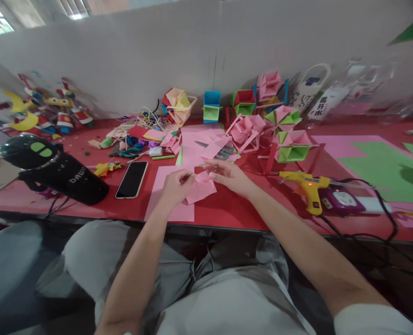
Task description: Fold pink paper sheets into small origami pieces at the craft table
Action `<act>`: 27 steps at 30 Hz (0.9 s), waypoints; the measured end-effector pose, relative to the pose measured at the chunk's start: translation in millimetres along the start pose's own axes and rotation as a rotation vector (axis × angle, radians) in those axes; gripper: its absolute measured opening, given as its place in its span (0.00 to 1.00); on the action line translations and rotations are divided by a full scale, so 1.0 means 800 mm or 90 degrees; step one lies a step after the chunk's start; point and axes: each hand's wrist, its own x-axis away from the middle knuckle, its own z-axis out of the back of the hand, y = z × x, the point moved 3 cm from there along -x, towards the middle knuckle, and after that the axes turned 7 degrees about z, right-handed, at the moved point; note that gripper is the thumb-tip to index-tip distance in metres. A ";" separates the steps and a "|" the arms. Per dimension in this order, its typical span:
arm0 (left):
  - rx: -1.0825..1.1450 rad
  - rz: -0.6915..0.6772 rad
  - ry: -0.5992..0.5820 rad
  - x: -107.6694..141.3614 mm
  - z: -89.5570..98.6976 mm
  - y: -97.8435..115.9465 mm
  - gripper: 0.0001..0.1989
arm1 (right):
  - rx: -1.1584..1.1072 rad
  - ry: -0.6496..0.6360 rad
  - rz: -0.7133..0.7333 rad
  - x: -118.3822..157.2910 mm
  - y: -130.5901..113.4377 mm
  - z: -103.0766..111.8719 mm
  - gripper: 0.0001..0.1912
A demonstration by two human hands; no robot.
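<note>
Between my hands is a small folded piece of pink paper [202,190], tilted above the red table. My left hand [176,187] is closed, pinching its left side between thumb and fingers. At the paper's upper right, my right hand [231,177] has its thumb and fingers apart, the thumb at or very near the edge. Whether it touches the paper is hard to tell. A flat pink sheet [157,197] lies under my left hand. Just beyond my hands, scissors [223,151] rest on more pink sheets [192,136].
A phone [132,180] and a black tumbler [63,172] are on the left. On the right lie a yellow glue gun [307,188], its cord and a green sheet [384,170]. Folded paper models [246,130] stand at the back by paper scraps [154,135] and a bottle [328,103].
</note>
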 end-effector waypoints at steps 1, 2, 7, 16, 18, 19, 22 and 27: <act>0.014 0.012 0.009 0.000 -0.001 -0.002 0.10 | 0.012 -0.011 0.032 0.001 -0.003 -0.001 0.23; 0.030 0.025 0.011 -0.001 -0.003 -0.004 0.10 | 0.030 -0.026 0.058 0.002 -0.005 -0.003 0.24; 0.071 0.057 0.014 0.000 -0.011 -0.006 0.10 | 0.122 -0.060 0.130 0.004 -0.004 -0.013 0.11; 0.145 0.093 0.009 -0.001 -0.017 -0.004 0.10 | 0.122 0.043 0.106 0.000 -0.007 -0.012 0.07; 0.155 0.100 0.007 -0.001 -0.018 -0.004 0.10 | 0.114 0.047 0.095 0.000 -0.009 -0.012 0.07; 0.159 0.103 0.003 -0.001 -0.019 -0.004 0.10 | 0.112 0.047 0.090 0.000 -0.009 -0.012 0.08; 0.166 0.114 -0.006 0.000 -0.020 -0.004 0.10 | 0.109 0.046 0.081 -0.001 -0.010 -0.012 0.09; 0.186 0.136 -0.012 -0.001 -0.021 -0.008 0.09 | 0.099 0.050 0.080 -0.001 -0.007 -0.012 0.08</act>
